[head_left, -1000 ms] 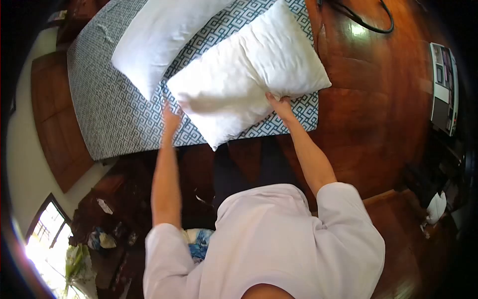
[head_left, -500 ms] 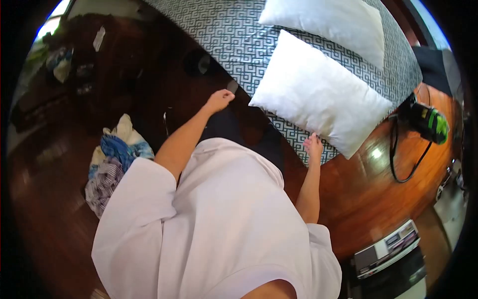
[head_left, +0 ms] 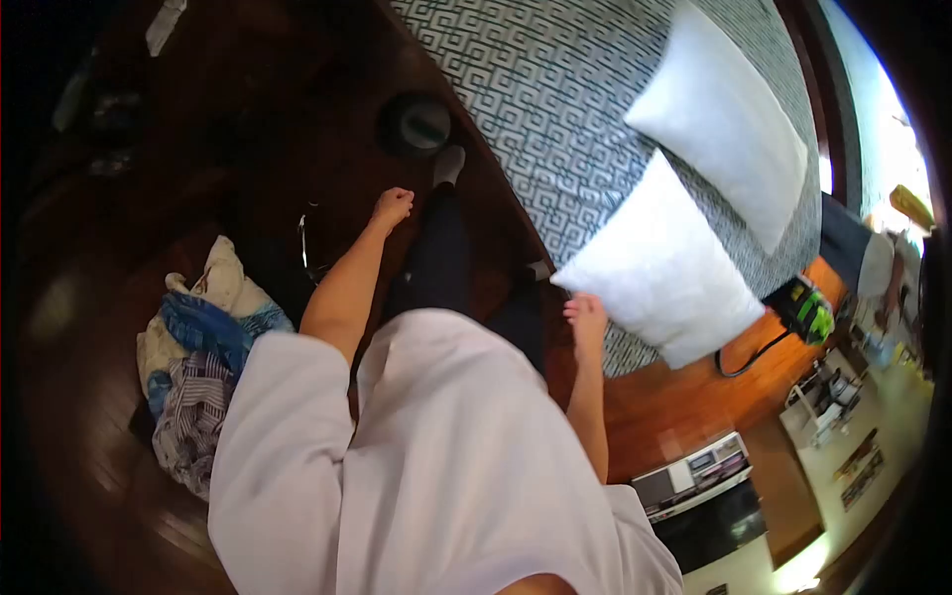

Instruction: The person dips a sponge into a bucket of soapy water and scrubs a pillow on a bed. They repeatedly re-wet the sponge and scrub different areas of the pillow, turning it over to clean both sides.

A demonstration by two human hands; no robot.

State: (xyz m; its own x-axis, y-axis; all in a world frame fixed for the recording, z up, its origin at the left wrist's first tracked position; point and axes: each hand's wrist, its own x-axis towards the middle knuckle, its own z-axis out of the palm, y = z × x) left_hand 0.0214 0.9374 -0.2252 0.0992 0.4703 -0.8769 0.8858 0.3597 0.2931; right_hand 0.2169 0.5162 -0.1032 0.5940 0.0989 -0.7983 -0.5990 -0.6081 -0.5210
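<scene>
My left hand [head_left: 394,206] hangs over the dark floor, fingers curled together, beside my dark trouser leg; whether anything is in it is too small to tell. By the lower left edge of a white pillow [head_left: 659,268], my right hand [head_left: 586,312] has its fingers slightly spread and holds nothing. The pillow lies on a bed [head_left: 516,89] with a grey and white geometric-patterned sheet. A second white pillow [head_left: 729,124] lies beyond it, toward the upper right.
A pile of crumpled cloths [head_left: 203,342] lies at the left. A round dark object [head_left: 415,124] stands on the floor near my foot. At the right are a green and black bag [head_left: 808,309] with a strap and a silver-and-black device [head_left: 694,476].
The view has turned, and the bed and pillows appear farther right and lower. My left hand has drawn away from the bed's edge. My right hand has shifted to the pillow's left side.
</scene>
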